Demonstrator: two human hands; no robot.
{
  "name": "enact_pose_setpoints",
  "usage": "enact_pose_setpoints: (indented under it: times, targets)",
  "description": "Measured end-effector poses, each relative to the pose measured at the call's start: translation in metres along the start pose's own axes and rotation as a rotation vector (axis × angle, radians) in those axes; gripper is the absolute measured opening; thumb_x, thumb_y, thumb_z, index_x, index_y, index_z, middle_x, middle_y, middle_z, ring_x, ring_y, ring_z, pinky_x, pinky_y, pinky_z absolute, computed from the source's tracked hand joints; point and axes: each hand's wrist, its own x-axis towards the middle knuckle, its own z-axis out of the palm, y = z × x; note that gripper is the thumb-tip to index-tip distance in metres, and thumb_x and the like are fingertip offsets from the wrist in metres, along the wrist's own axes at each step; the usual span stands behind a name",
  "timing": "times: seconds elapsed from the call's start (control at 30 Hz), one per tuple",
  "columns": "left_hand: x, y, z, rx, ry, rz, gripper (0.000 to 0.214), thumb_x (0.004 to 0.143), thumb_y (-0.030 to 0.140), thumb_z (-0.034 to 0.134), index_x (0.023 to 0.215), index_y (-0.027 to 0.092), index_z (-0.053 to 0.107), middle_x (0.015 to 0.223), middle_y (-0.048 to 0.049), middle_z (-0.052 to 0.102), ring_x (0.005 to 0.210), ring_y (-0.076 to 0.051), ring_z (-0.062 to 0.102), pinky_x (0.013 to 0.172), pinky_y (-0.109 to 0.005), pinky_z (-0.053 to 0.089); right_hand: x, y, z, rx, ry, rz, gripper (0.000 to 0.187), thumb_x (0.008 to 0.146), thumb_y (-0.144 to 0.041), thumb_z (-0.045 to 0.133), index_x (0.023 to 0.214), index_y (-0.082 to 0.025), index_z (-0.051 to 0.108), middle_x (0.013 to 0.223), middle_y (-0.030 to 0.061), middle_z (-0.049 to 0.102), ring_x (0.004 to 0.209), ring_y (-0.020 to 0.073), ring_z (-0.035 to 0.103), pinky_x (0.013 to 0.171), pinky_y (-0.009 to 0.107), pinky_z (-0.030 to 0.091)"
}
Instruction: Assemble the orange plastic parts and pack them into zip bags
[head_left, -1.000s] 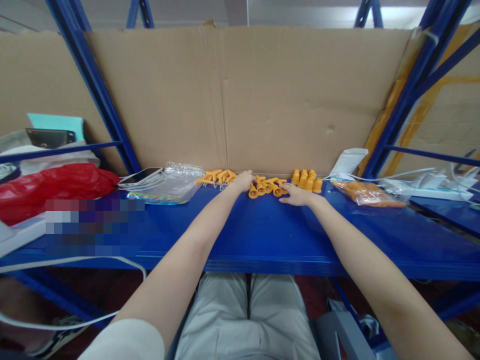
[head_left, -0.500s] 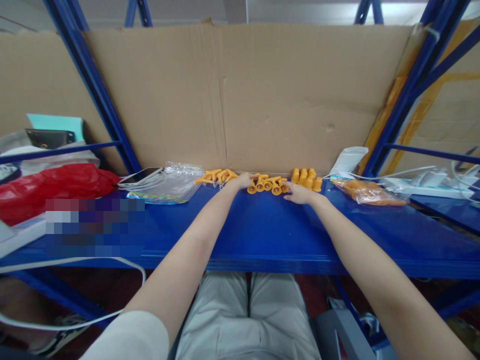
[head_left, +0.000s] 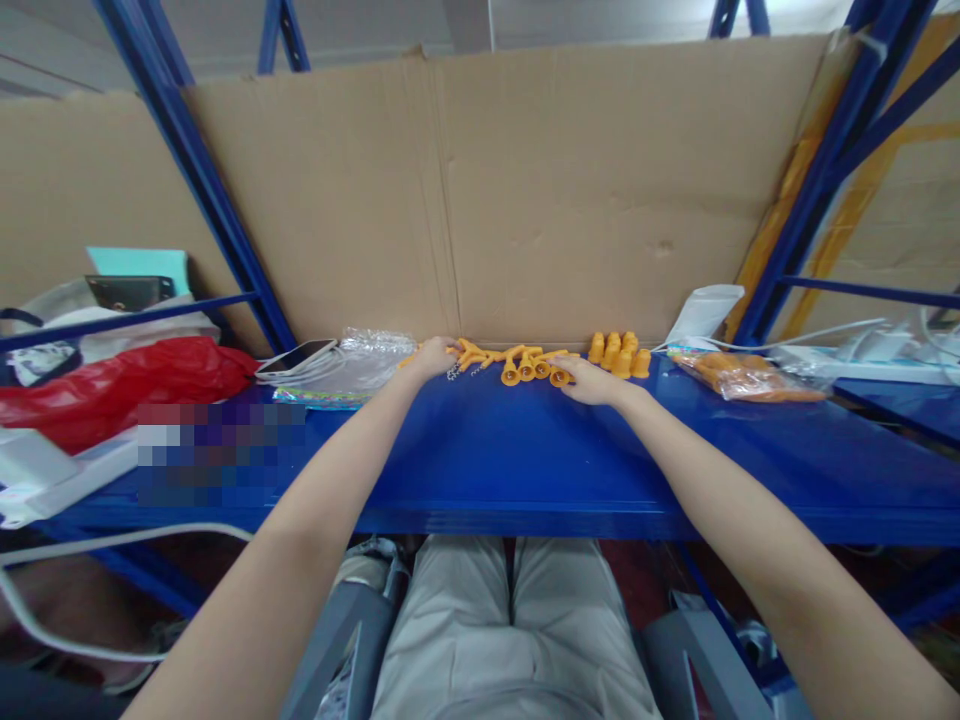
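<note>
My left hand [head_left: 433, 356] lies over yellow forked corkscrew pieces [head_left: 471, 356] with small silver spirals, near the back of the blue shelf. Its fingers point right and seem stretched out over the pieces, though partly hidden. Just right of these lies a row of yellow pieces with round, cup-like ends [head_left: 526, 369] facing me. At the right end of that row is my right hand [head_left: 592, 382], thumb and fingers apart, touching or nearly touching the last cup-like piece. Beyond it stand several upright yellow caps [head_left: 619, 355] in a cluster.
A clear bag of orange pieces [head_left: 742, 375] and a white power strip [head_left: 862, 362] lie at the right. Leftward are plastic bags [head_left: 352, 370], a phone [head_left: 300, 356] with a white cable, and a red bag [head_left: 150, 378]. Cardboard [head_left: 562, 190] closes off the back; blue posts [head_left: 202, 190] flank it.
My left hand has moved left, from the cup-ended row to the forked pieces, which now reach further right. My right hand stays by the row's right end. The camera view has shifted slightly.
</note>
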Motion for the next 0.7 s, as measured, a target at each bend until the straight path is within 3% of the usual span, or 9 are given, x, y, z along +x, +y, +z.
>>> enact_pose_setpoints:
  times: [0.17,0.27,0.33,0.5,0.57,0.7]
  targets:
    - [-0.034,-0.036,-0.003,0.197,-0.021,-0.171,0.051,0.077,0.015,0.053,0.126,0.020,0.065,0.129,-0.0089,0.067,0.120,-0.025,0.061,0.099,-0.030,0.048,-0.001,-0.013,0.006,-0.008,-0.067,-0.006,0.064,0.074,-0.009,0.059,0.137,-0.021,0.058,0.143,0.0085,0.056,0.137,0.0288,0.046,0.115,0.046,0.035]
    - [-0.043,-0.051,-0.001,0.232,-0.191,-0.214,0.051,0.080,0.016,0.051,0.129,0.020,0.063,0.133,-0.0085,0.064,0.124,-0.023,0.058,0.101,-0.029,0.046,-0.003,-0.013,0.006,-0.017,-0.087,-0.012,0.060,0.074,-0.011,0.061,0.133,-0.023,0.062,0.142,0.0077,0.056,0.138,0.0303,0.044,0.115,0.050,0.034]
    - [-0.046,-0.056,0.000,0.257,-0.225,-0.277,0.048,0.083,0.019,0.048,0.130,0.018,0.062,0.134,-0.0110,0.063,0.124,-0.025,0.058,0.102,-0.032,0.046,-0.003,-0.012,0.004,-0.023,-0.097,-0.009,0.058,0.075,-0.012,0.062,0.132,-0.024,0.063,0.143,0.0078,0.055,0.139,0.0307,0.043,0.115,0.051,0.033]
    - [-0.047,-0.056,0.002,0.254,-0.141,-0.444,0.052,0.085,0.028,0.054,0.134,0.012,0.059,0.138,-0.0201,0.057,0.129,-0.035,0.052,0.107,-0.041,0.042,-0.003,-0.012,0.003,-0.047,-0.122,0.001,0.054,0.077,-0.013,0.062,0.131,-0.019,0.064,0.145,0.0116,0.052,0.139,0.0313,0.042,0.116,0.051,0.032]
    - [-0.048,-0.055,0.003,0.244,-0.119,-0.517,0.054,0.084,0.032,0.055,0.134,0.011,0.058,0.141,-0.0238,0.053,0.134,-0.041,0.046,0.109,-0.051,0.039,-0.003,-0.012,0.003,-0.052,-0.121,-0.007,0.054,0.077,-0.013,0.062,0.130,-0.021,0.064,0.144,0.0104,0.053,0.139,0.0313,0.042,0.116,0.053,0.032]
    - [-0.048,-0.057,0.006,0.233,-0.106,-0.629,0.056,0.088,0.037,0.047,0.140,0.019,0.053,0.151,-0.0195,0.043,0.142,-0.044,0.032,0.108,-0.067,0.031,-0.003,-0.013,0.002,-0.057,-0.132,0.003,0.052,0.078,-0.013,0.062,0.130,-0.017,0.065,0.145,0.0130,0.051,0.139,0.0320,0.041,0.116,0.053,0.031]
